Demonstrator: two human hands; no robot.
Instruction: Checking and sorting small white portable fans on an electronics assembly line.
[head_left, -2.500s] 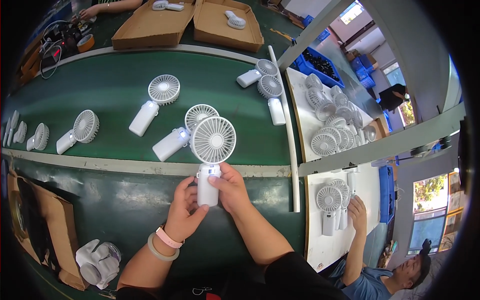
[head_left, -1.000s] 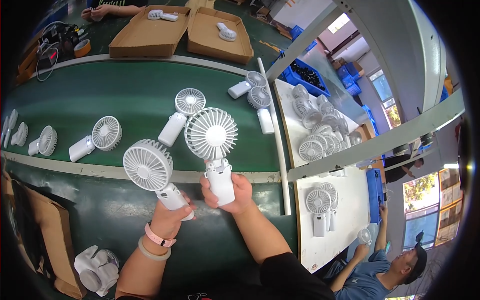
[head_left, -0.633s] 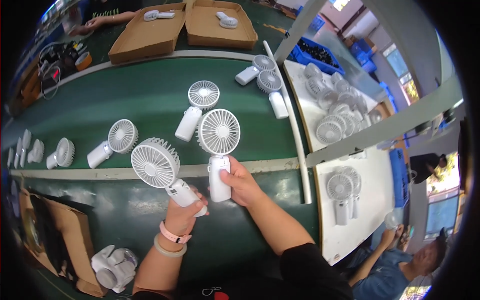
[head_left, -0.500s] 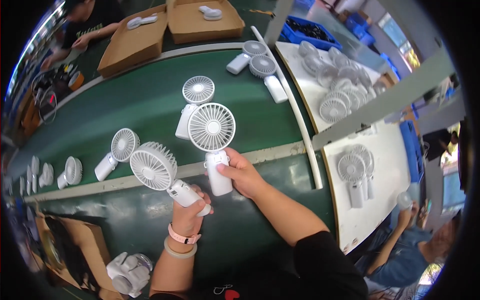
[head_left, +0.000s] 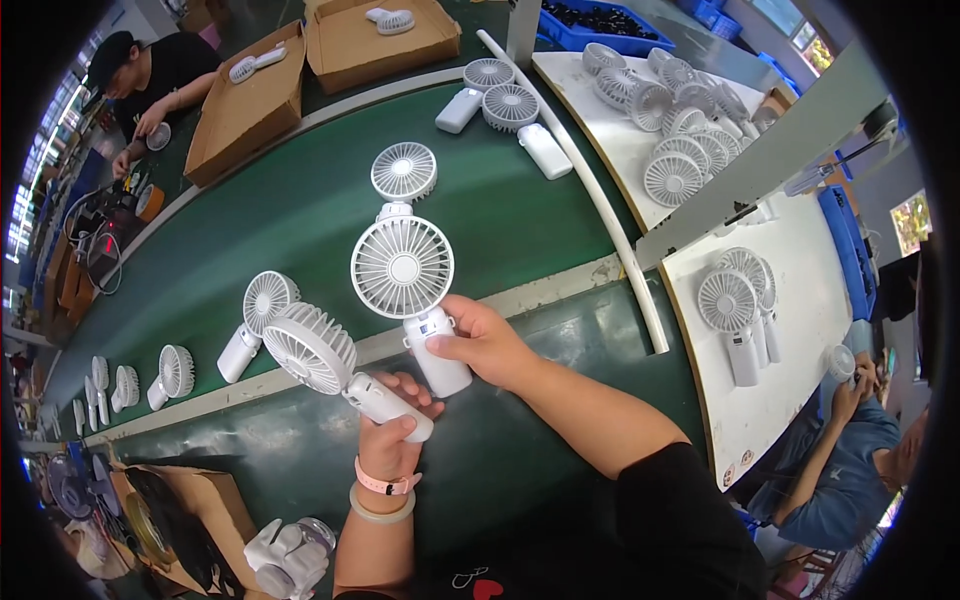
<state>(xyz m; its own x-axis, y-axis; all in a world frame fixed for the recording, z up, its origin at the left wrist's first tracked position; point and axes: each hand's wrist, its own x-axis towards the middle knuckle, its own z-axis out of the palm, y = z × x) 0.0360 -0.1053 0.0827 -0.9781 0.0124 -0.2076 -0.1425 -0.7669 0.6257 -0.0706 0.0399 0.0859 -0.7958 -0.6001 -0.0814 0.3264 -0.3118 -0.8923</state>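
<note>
My left hand (head_left: 388, 445) holds a white handheld fan (head_left: 310, 348) by its handle, thumb on the front and fingers behind. The round head of this fan leans up and to the left. In my right hand (head_left: 490, 345) is a second white handheld fan (head_left: 403, 268), almost upright, my thumb pressed near the top of its handle. Its slotted grille faces me. Just beyond it, another white fan (head_left: 404, 171) lies on the green belt, its handle mostly hidden. One more fan (head_left: 268, 302) lies left of my hands, partly behind the fan in my left hand.
Several fans run along the green conveyor belt (head_left: 300, 215). Open cardboard boxes (head_left: 385, 50) stand on its far side, near a co-worker (head_left: 160, 85). At the right, a white table (head_left: 800, 350) bears fans, and another person (head_left: 850, 460) sits beside it. A white tube (head_left: 590, 210) crosses the belt.
The fan in my right hand has tipped to the left, its head closer to the fan in my left hand. My view has shifted, showing more of the co-worker at the upper left.
</note>
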